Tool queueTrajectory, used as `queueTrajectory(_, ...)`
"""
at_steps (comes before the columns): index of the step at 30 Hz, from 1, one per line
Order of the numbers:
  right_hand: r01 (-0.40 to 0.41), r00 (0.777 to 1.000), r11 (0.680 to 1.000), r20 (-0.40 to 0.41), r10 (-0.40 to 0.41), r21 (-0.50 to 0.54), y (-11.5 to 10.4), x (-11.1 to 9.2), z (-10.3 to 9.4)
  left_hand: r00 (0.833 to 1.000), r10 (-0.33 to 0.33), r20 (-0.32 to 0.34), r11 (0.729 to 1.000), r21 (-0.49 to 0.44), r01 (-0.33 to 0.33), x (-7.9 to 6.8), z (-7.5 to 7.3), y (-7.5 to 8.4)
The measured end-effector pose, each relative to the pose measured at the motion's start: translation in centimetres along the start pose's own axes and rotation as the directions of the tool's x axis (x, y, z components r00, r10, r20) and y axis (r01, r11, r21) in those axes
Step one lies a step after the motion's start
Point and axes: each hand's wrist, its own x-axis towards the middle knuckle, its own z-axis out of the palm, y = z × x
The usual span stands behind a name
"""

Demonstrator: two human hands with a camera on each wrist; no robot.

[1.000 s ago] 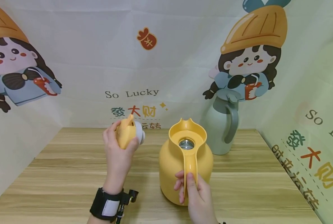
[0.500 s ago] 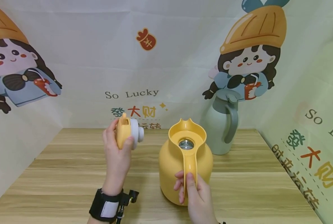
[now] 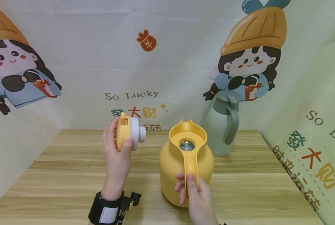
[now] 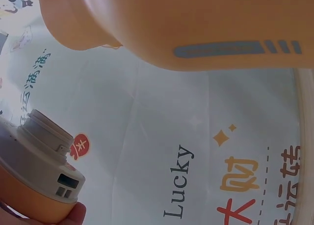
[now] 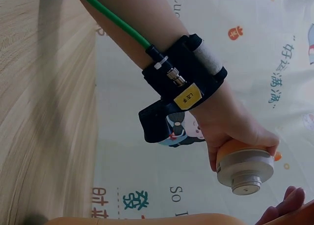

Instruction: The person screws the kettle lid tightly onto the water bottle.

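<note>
In the head view, a yellow vacuum jug (image 3: 167,168) stands on the table with its round mouth uncovered and a steel-looking neck inside. My right hand (image 3: 199,197) grips its handle (image 3: 190,162), thumb on top and fingers curled behind. Up and to the left of the jug, my left hand (image 3: 117,159) holds the jug's lid (image 3: 123,132) in the air, turned on its side. The lid is yellow on top, with a white underside and a narrower white plug (image 4: 46,131) that points right, toward the jug. In the right wrist view the lid's white base (image 5: 245,168) faces downward.
A pale green jug (image 3: 220,134) with a grey-green handle stands behind the yellow one, to its right. A printed cloth (image 3: 85,78) hangs behind and along the sides of the wooden table (image 3: 71,175). My left wrist wears a black camera strap (image 3: 105,207).
My left hand has turned the lid so that its white underside and plug come more into sight, facing right. The yellow jug and my right hand stay in place.
</note>
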Motion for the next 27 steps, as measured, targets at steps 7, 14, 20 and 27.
queueTrajectory(7,0.009,1.000,1.000,0.006,-0.009,0.012,0.1,0.0,0.1,0.999,0.031,-0.028,0.999,-0.039,-0.032,0.2,-0.1,0.1)
queueTrajectory(14,0.012,1.000,1.000,0.003,-0.012,0.006,0.1,0.0,0.1,0.996,0.085,-0.041,0.996,-0.027,-0.086,1.2,-0.3,1.5)
queueTrajectory(20,-0.047,0.998,0.999,-0.034,0.046,-0.019,-0.2,-0.1,0.1,0.989,0.135,-0.055,0.990,-0.021,-0.136,2.1,-0.5,3.0)
queueTrajectory(27,-0.108,0.991,0.994,-0.077,0.105,-0.028,-0.3,-0.2,0.3,0.985,0.165,-0.059,0.986,-0.011,-0.166,2.8,-0.5,4.3)
